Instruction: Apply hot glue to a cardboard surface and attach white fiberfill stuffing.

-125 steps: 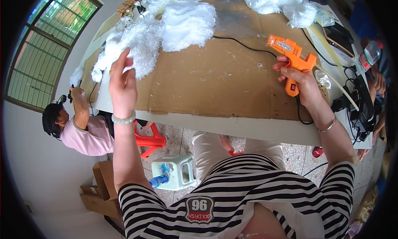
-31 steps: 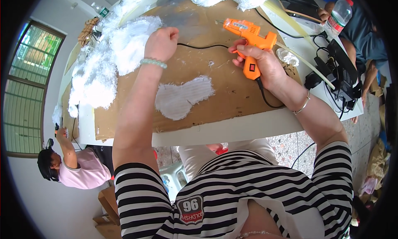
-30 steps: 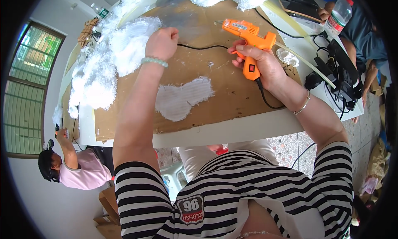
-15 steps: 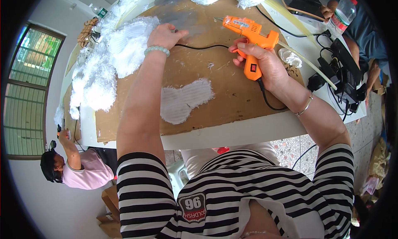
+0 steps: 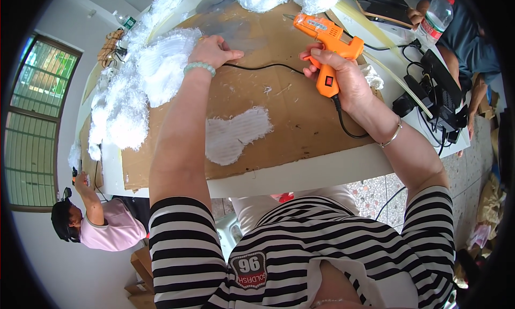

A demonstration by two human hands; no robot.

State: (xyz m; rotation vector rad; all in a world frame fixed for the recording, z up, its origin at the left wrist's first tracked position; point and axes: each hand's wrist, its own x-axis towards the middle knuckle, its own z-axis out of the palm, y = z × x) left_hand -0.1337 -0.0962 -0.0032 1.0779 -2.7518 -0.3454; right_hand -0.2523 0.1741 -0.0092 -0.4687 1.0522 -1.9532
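Note:
My right hand (image 5: 348, 76) is wrapped round the handle of an orange glue gun (image 5: 328, 38). The gun's metal nozzle points toward the far left, and a pale glue stick (image 5: 394, 76) runs out of its back. My left hand (image 5: 213, 53), with a green bead bracelet at the wrist, rests beside a pile of fluffy white pieces (image 5: 167, 68). Its thumb stretches out to the right while the other fingers bend, partly hidden; I see nothing held in it. A flat white piece with fringed edges (image 5: 236, 136) lies on the cardboard (image 5: 300, 129) nearer to me.
The gun's black cord (image 5: 260, 68) crosses the cardboard. More white fluff (image 5: 126, 116) lies along the left. Power adapters and cables (image 5: 442, 108) crowd the right side near a red-capped bottle (image 5: 437, 19). One person (image 5: 110, 223) is at the left, another (image 5: 456, 35) at the far right.
My left thumb has come down and extends further from the bent fingers. The glue gun has shifted slightly to the right and up in the picture, still in my right hand.

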